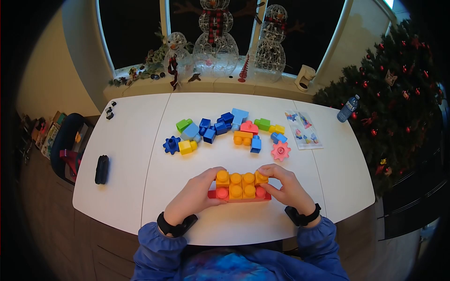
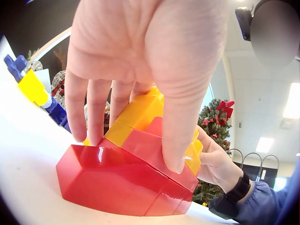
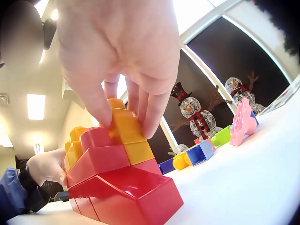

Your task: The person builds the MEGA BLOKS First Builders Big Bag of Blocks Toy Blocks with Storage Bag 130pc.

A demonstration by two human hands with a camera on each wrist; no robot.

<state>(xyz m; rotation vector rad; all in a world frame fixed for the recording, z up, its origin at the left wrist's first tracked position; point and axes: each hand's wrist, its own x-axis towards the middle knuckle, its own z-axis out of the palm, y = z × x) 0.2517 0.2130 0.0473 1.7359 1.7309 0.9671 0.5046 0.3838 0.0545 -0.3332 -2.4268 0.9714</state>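
A stack of toy building blocks stands on the white table in front of the person, with a long glossy red block (image 3: 136, 201) at the bottom. Lighter red blocks (image 2: 140, 145) sit above it, topped by orange-yellow blocks (image 1: 236, 185). At the stack's left end the left hand (image 1: 194, 192) holds it, thumb on the near side and fingers on the far side. The right hand (image 1: 289, 187) pinches an orange-yellow block (image 3: 126, 124) at the upper right end between thumb and fingers. That block rests on the lighter blocks below.
Loose blocks lie across the table beyond the hands, among them a blue gear (image 1: 172, 145), a pink gear (image 1: 281, 151) and a yellow block (image 1: 187, 147). A picture sheet (image 1: 304, 130) and a water bottle (image 1: 348, 108) are at right. A black case (image 1: 101, 169) lies at left.
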